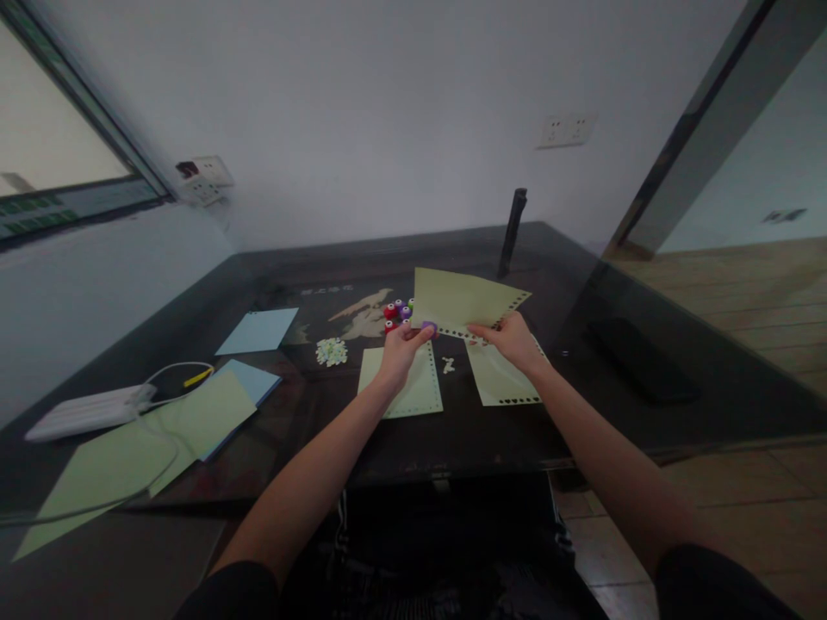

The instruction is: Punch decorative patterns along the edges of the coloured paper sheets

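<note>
Here's the green sheet point(462, 297), up off the table point(465, 443) and tilted between the two hands — the right hand point(515, 343) has its near edge pinched, thumb and fingers closed on paper. Over on the left hand point(399, 353), the grip is around a purple punch point(429, 328), right at that long, hole-lined edge's left end — so that corner sits nearer the left.

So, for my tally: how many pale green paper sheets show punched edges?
3: the raised pale green paper sheet, held in the right hand; the flat left sheet, below the left hand; and the flat right sheet, below the right hand. Others may be hidden.
</note>
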`<state>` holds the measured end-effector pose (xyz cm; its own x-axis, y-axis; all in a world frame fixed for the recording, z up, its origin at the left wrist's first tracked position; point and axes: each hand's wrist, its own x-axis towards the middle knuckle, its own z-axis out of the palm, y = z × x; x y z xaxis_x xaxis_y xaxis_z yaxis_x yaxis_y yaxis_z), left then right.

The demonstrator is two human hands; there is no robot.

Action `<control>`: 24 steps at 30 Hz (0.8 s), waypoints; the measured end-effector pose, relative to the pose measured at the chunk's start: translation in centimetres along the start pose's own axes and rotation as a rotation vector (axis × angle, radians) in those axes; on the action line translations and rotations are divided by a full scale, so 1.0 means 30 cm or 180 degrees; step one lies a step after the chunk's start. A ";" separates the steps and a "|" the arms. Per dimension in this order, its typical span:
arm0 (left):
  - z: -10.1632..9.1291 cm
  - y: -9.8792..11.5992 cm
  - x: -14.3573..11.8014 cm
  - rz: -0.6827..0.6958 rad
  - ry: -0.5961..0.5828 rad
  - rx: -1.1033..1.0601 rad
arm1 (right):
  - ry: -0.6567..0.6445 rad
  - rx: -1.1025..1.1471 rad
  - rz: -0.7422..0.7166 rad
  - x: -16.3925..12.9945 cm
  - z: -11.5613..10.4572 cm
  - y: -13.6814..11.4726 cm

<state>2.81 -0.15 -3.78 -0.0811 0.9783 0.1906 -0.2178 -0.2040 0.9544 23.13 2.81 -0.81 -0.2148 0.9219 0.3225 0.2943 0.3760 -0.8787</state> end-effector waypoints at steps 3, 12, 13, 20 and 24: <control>-0.001 0.001 0.002 -0.0010 0.0005 0.0037 | -0.0026 0.0027 0.0008 0.000 0.000 0.003; 0.021 0.006 -0.004 0.0036 0.0189 -0.0115 | 0.0009 0.0073 0.0041 -0.003 -0.001 -0.009; 0.023 0.005 -0.005 0.0028 0.0213 -0.0124 | 0.0007 0.0073 0.0068 -0.003 -0.001 -0.008; 0.025 0.002 -0.006 -0.0087 0.0174 -0.0097 | -0.0128 0.0040 0.0080 0.004 -0.018 0.013; 0.031 0.007 -0.008 -0.0095 0.0099 -0.0092 | -0.0504 0.0095 0.0143 0.009 -0.056 0.018</control>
<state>3.68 -0.40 -3.41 -0.1041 0.9825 0.1544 -0.2485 -0.1760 0.9525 24.81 3.41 -0.60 -0.3468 0.9105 0.2252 0.2797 0.3295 -0.9018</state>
